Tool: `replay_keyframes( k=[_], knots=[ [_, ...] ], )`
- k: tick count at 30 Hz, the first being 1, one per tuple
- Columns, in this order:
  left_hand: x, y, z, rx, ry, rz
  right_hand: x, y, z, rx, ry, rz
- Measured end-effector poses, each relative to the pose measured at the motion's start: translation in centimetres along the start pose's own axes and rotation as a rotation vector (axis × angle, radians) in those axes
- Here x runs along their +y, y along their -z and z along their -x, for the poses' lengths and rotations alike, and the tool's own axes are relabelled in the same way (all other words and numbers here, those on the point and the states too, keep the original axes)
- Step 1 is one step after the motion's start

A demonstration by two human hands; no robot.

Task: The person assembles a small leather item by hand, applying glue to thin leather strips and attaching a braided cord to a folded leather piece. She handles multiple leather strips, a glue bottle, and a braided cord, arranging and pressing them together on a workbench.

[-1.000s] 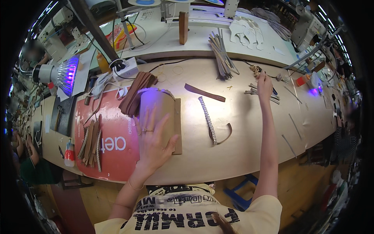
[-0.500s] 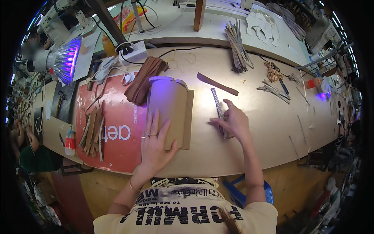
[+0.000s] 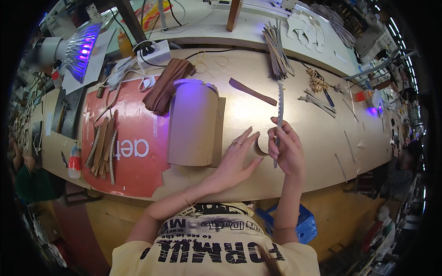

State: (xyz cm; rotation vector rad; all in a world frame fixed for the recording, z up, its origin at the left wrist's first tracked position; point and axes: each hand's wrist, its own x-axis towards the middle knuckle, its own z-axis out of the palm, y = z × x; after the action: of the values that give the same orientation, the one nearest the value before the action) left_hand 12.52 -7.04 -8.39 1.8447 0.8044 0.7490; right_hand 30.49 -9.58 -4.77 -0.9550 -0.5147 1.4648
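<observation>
My right hand (image 3: pixel 290 149) pinches a narrow grey braided strip (image 3: pixel 280 103), which stands nearly upright above the table. To its left, my left hand (image 3: pixel 234 161) is open with fingers spread, its fingertips close to a small dark round piece (image 3: pixel 261 145) beside the right hand; I cannot make out what that piece is. A curved tan cardboard piece (image 3: pixel 192 131) with a scalloped top edge lies left of my left hand, over another flat brown board (image 3: pixel 219 124). Beyond my hands rests a single brown strip (image 3: pixel 252 91).
A bundle of brown strips (image 3: pixel 169 85) lies behind the cardboard. Shorter strips (image 3: pixel 102 149) rest on a red sheet (image 3: pixel 138 172). Thin sticks (image 3: pixel 277 53) stand out at the back. A lit lamp (image 3: pixel 82 51) and white power strip (image 3: pixel 155 54) are at left; braided pieces (image 3: pixel 317 101) lie right.
My left hand has left the cardboard and moved right, near my right hand. My right hand has lifted the braided strip off the table. The whole view has shifted slightly.
</observation>
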Motion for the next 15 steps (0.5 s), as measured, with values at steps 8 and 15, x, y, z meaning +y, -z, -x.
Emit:
replay_keyframes(
  k=[8, 15],
  knots=[
    [1.2, 2.6, 3.2, -0.287, -0.202, -0.163, -0.2, 10.7, -1.0, 0.641, 0.325, 1.791],
    [3.0, 17.7, 12.3, 0.303, 0.166, 0.243, 3.4, 10.4, 1.2, 0.132, 0.829, 1.888]
  ],
)
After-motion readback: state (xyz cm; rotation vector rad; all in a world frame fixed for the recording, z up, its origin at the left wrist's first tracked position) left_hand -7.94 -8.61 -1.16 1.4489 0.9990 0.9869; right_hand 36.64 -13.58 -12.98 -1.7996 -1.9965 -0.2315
